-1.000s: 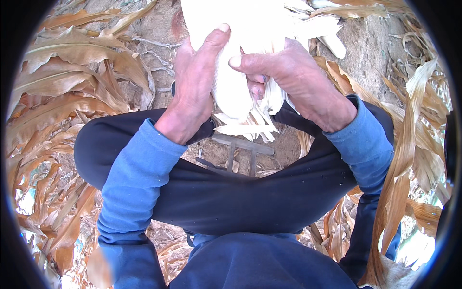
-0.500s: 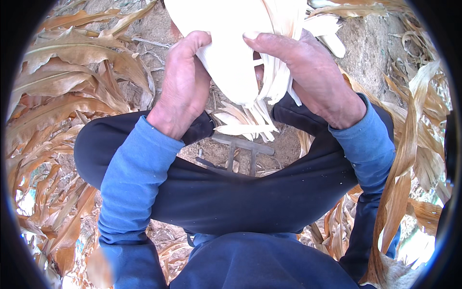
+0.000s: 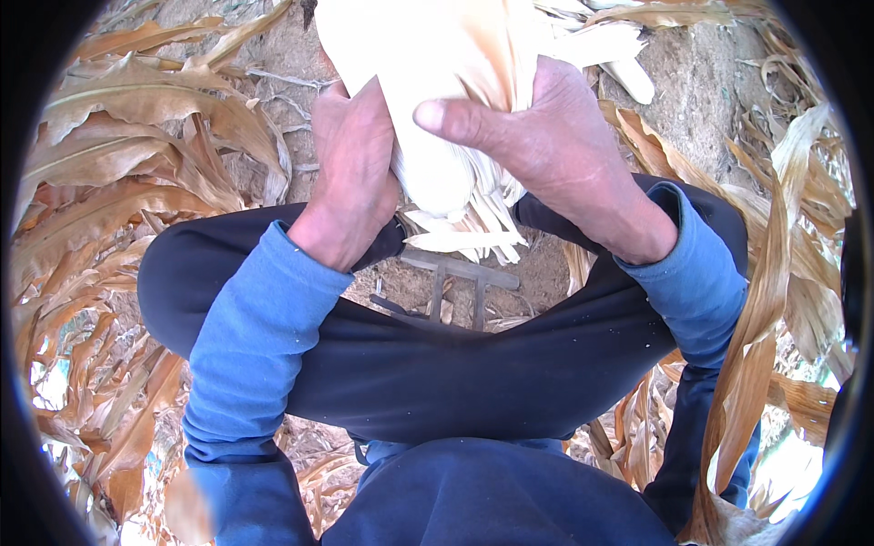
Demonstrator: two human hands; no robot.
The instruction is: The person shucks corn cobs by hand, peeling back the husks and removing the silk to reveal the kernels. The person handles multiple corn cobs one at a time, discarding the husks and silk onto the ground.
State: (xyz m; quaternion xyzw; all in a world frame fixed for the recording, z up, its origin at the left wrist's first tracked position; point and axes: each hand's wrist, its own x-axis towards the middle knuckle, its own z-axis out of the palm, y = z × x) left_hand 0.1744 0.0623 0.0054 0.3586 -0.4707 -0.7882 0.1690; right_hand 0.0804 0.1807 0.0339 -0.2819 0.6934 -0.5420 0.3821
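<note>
A pale bundle of corn husks [image 3: 428, 59], overexposed white with a tan streak, is held upright between my two hands at the top centre. My left hand [image 3: 353, 168] grips its left side, thumb partly covered by a husk. My right hand [image 3: 569, 159] wraps round the right side, thumb laid across the front. Shredded pale husk pieces [image 3: 464, 241] lie just below the bundle, above a flat metal or wooden frame [image 3: 478, 284] on the dirt between my crossed legs.
Dry brown corn leaves [image 3: 137, 164] lie thickly along the left, and tall dried leaves [image 3: 765, 300] arch close by my right arm. More pale husks [image 3: 619, 55] rest on bare soil [image 3: 692, 100] at the upper right. My dark-trousered legs [image 3: 473, 373] cross the lower middle.
The husk bundle rose, then came lower again. My right hand has shifted down, its thumb reaching further left across the husks. My left thumb is now partly hidden by a husk.
</note>
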